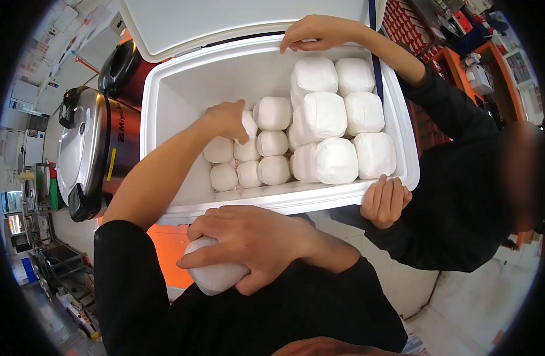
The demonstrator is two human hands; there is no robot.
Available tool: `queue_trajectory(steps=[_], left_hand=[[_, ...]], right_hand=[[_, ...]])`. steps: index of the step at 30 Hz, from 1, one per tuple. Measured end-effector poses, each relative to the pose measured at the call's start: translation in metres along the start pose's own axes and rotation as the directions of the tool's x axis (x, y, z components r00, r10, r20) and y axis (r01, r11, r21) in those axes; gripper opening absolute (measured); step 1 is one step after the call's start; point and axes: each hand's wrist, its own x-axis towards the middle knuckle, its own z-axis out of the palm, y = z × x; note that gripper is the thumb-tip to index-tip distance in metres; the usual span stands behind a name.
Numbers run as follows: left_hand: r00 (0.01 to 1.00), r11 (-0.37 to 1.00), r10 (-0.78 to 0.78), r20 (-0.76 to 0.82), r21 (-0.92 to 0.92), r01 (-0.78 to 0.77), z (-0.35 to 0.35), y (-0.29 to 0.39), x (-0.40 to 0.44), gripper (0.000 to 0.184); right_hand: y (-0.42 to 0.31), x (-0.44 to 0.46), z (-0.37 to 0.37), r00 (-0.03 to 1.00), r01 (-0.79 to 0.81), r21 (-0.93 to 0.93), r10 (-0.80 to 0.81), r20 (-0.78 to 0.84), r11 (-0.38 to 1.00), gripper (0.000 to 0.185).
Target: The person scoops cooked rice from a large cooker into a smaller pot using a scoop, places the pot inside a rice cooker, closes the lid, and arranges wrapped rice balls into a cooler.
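My left hand [225, 120] reaches inside a white cooler box [171, 98]. Its fingers and thumb are closed around a small white rounded bundle [249, 125], partly hidden by the hand. Outside the box, close to my body, my right hand [249, 243] grips another white rounded bundle [216, 276] from above. Smaller bundles [272, 113] of the same look sit in rows near my left hand. Larger white bundles [324, 115] are stacked along the right side of the box. What is inside the wrapping cannot be made out.
A co-worker at the right has one hand [320, 32] over the far rim and the other hand [384, 202] on the near right corner. The box's lid [243, 18] stands open behind. Large cookers [88, 148] stand to the left, and orange shelving [498, 71] is at the right.
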Motion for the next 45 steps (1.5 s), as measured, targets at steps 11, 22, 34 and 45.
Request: queue_trajectory(steps=[11,22,34,45], left_hand=[[0.934,0.862,0.162,-0.317,0.507,0.022,0.072,-0.029,0.029,0.071],[0.895,0.957,0.241,-0.375,0.248,-0.153,-0.046,-0.024,-0.135,0.043],[0.706,0.758,0.034,-0.707,-0.443,-0.479,0.084,-0.108,-0.353,0.054],[0.763,0.23,-0.464,-0.45,-0.893,-0.387,0.279,-0.148,-0.394,0.039]], right_hand=[[0.001,-0.002,0.001,0.999,0.035,-0.065,-0.035,-0.013,0.997,0.075],[-0.012,0.001,-0.019,0.989,-0.077,-0.001,0.077,-0.125,0.997,0.075],[0.093,0.084,-0.054,0.249,-0.336,-0.906,0.952,0.177,0.256,0.06],[0.148,0.029,-0.055,0.323,-0.019,-0.977,0.926,0.196,0.213,0.077]])
